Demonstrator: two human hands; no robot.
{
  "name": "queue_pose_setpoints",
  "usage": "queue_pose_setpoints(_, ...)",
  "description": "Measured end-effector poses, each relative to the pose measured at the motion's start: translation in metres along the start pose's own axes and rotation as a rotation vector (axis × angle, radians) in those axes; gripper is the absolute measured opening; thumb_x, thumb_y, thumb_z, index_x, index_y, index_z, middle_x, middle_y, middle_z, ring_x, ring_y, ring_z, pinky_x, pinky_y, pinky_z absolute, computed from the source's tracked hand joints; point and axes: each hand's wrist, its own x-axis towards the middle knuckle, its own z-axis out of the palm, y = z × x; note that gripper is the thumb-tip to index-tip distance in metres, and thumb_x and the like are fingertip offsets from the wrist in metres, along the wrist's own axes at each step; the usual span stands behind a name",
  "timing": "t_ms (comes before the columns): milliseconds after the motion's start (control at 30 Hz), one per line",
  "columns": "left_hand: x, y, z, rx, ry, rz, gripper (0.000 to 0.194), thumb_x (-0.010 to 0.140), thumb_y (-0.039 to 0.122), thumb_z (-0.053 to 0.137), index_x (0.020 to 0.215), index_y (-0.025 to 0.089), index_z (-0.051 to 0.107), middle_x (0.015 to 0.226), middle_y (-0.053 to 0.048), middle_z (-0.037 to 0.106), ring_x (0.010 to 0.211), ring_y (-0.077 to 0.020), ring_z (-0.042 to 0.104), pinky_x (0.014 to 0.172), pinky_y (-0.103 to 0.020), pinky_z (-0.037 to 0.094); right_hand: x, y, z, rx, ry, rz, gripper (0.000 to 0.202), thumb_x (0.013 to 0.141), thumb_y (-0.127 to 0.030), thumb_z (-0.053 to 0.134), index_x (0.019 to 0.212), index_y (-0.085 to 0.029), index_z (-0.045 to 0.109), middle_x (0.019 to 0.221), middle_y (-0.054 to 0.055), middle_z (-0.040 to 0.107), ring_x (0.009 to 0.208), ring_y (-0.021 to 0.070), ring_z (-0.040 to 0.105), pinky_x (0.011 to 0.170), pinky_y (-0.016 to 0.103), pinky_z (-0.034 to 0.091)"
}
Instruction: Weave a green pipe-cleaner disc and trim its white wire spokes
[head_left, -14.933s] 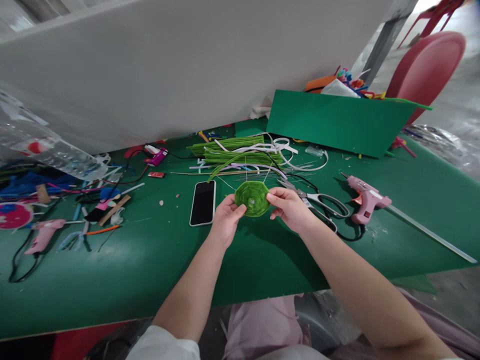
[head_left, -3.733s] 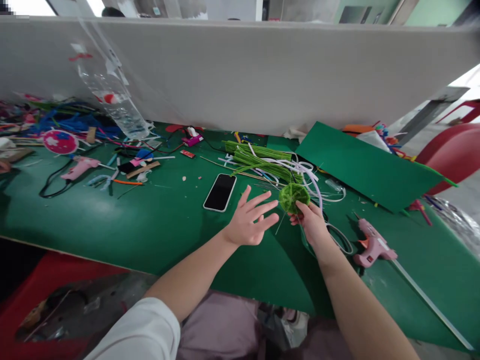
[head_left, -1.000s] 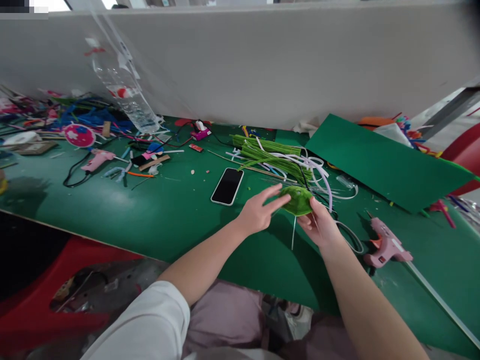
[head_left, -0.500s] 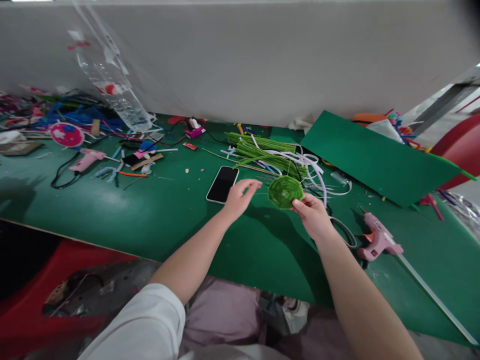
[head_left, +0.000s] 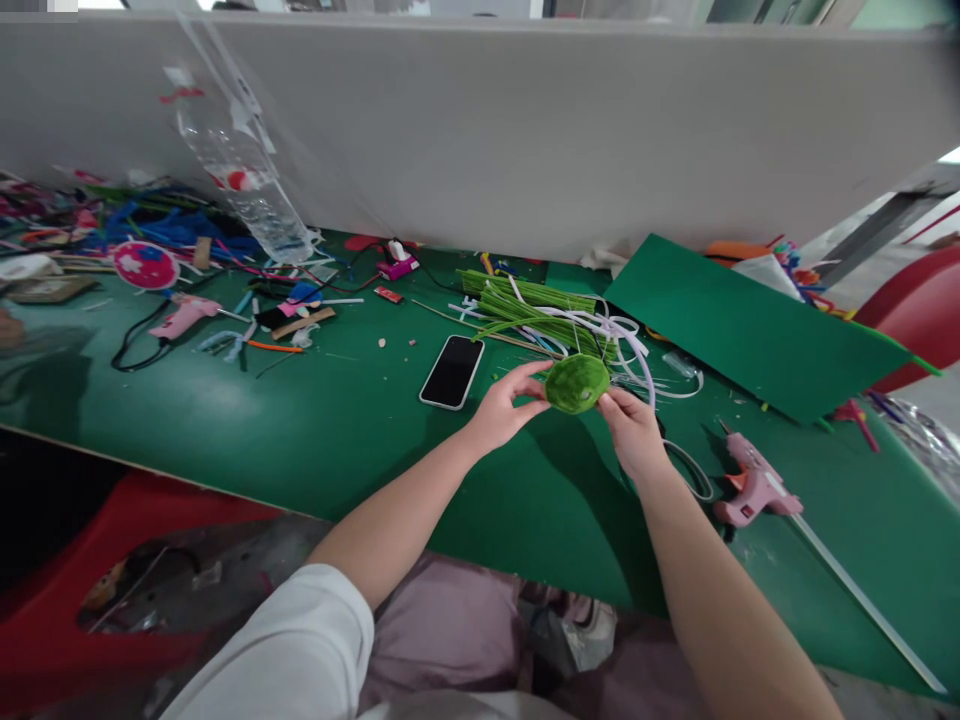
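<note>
Left hand and right hand pinch a round green woven pipe-cleaner disc between them. Fingers closed on its rim, seemingly. Black smartphone lies left of the grip.

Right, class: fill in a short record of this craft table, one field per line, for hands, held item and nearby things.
left hand: pinches the green woven disc at its left edge
right hand: grips the disc's lower right edge
phone: flat on the green table, left of the hands
pink glue gun: lying right of the hands
green stems: bundled behind the disc
</note>
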Motion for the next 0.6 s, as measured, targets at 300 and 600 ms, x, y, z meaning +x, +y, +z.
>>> queue_pose_setpoints(300, 0.008, -0.011, -0.015, -0.163, 0.106, -0.162, 0.05, 0.073, 0.018, 0.058, 0.12, 0.02, 0.042, 0.081, 0.0, 0.055, 0.061, -0.01, 0.061, 0.061, -0.026, 0.051, -0.018, -0.003, 0.015, -0.16, -0.014, 0.039, 0.036, 0.076, -0.048, 0.055, 0.091, -0.017, 0.066, 0.081, 0.006, 0.069, 0.077, 0.0209, 0.064, 0.077, 0.038, 0.05)
queue_pose_setpoints(600, 0.009, -0.02, -0.028, 0.219, -0.056, -0.242, 0.047, 0.071, 0.013, 0.054, 0.117, 0.021, 0.052, 0.086, -0.005, 0.062, 0.083, -0.0181, 0.06, 0.078, -0.034, 0.047, -0.099, -0.001, -0.001, -0.38, 0.18, 0.035, 0.034, 0.079, -0.045, 0.052, 0.093, -0.018, 0.066, 0.092, 0.01, 0.068, 0.088, 0.0239, 0.063, 0.082, 0.04, 0.049)
